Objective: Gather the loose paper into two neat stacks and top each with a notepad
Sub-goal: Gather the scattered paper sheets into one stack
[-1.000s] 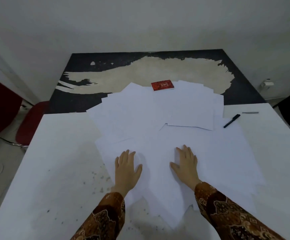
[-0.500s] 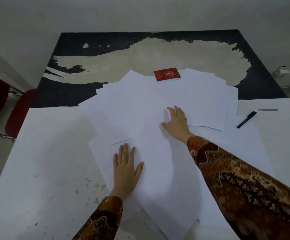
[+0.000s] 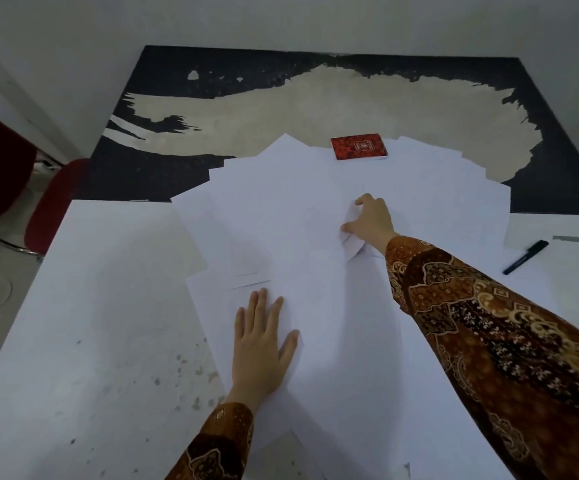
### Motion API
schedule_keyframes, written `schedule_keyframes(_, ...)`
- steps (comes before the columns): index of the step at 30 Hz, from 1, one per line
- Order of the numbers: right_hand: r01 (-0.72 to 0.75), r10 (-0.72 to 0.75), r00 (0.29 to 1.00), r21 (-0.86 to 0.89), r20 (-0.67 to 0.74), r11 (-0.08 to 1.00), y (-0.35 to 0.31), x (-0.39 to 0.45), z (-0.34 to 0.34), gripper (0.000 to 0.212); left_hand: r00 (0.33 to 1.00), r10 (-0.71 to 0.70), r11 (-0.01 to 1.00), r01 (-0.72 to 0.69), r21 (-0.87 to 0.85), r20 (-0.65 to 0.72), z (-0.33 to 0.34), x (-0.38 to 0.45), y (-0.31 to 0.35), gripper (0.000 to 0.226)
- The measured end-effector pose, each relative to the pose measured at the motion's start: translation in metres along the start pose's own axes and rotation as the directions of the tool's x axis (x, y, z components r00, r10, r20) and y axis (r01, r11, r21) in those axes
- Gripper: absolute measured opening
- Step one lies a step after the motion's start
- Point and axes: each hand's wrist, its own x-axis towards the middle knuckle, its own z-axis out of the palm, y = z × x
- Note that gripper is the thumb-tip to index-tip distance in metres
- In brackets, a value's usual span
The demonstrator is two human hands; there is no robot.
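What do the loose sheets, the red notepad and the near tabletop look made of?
Loose sheets: thin matte white paper; one curls under the right hand.
Red notepad: likely card cover, slight sheen, white page edges showing.
Tabletop: hard, smooth white surface, probably laminate, speckled with grey marks.

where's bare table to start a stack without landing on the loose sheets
The widest bare patch of white table lies left of the loose paper, beside the flat left hand. A smaller bare strip lies at the right edge, around the black pen. The middle is crowded: overlapping sheets reach from the near edge to the red notepad, where the right hand pinches a sheet.
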Motion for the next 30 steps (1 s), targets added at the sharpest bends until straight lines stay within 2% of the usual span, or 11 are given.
schedule_keyframes(7, -0.096, 0.081, 0.991, 0.146, 0.107, 0.985, 0.012, -0.012, -0.002, 0.026, 1.0, 0.002, 1.0, -0.002, -0.019, 0.007, -0.001, 0.0, 0.001, 0.062)
schedule_keyframes(10, -0.157, 0.127, 0.984, 0.278, 0.122, 0.948, 0.012, -0.014, -0.002, 0.021, 1.0, 0.003, 1.0, -0.002, -0.022, 0.013, -0.001, 0.0, 0.0, 0.063)
schedule_keyframes(13, -0.319, 0.25, 0.948, 0.567, 0.199, 0.759, 0.008, -0.014, -0.005, 0.034, 1.0, 0.001, 1.0, 0.0, -0.022, 0.023, -0.001, 0.0, 0.001, 0.063)
schedule_keyframes(15, -0.374, 0.271, 0.927, 0.659, 0.258, 0.653, 0.003, -0.016, -0.004, 0.03, 1.0, 0.0, 1.0, 0.001, -0.029, 0.023, -0.001, 0.0, 0.0, 0.063)
schedule_keyframes(19, -0.402, 0.321, 0.91, 0.748, 0.263, 0.528, -0.01, -0.019, -0.001, 0.022, 1.0, -0.026, 0.995, 0.025, -0.094, -0.005, -0.002, 0.0, 0.0, 0.073)
schedule_keyframes(21, -0.377, 0.295, 0.916, 0.833, 0.271, 0.405, -0.023, -0.021, -0.005, 0.016, 0.999, -0.036, 0.984, 0.033, -0.175, -0.014, -0.004, 0.0, 0.001, 0.078)
schedule_keyframes(22, -0.365, 0.288, 0.918, 0.868, 0.274, 0.338, -0.028, -0.019, -0.007, 0.029, 0.999, -0.049, 0.971, 0.042, -0.237, -0.021, -0.007, 0.0, 0.002, 0.078)
schedule_keyframes(23, -0.36, 0.278, 0.918, 0.889, 0.283, 0.284, -0.031, -0.019, -0.009, 0.047, 0.997, -0.073, 0.943, 0.063, -0.326, -0.019, -0.008, 0.001, 0.002, 0.076)
schedule_keyframes(25, -0.355, 0.266, 0.919, 0.903, 0.29, 0.242, -0.039, -0.023, -0.015, 0.057, 0.98, -0.198, 0.798, 0.171, -0.578, 0.015, -0.018, 0.004, 0.007, 0.066)
schedule_keyframes(27, -0.35, 0.277, 0.916, 0.916, 0.29, 0.199, -0.044, -0.03, -0.022, 0.048, 0.938, -0.335, 0.588, 0.283, -0.758, 0.09, -0.031, 0.011, 0.011, 0.053)
schedule_keyframes(30, -0.321, 0.296, 0.915, 0.939, 0.274, 0.124, -0.048, -0.04, -0.035, 0.014, 0.894, -0.42, 0.437, 0.351, -0.828, 0.157, -0.051, 0.027, 0.014, 0.042)
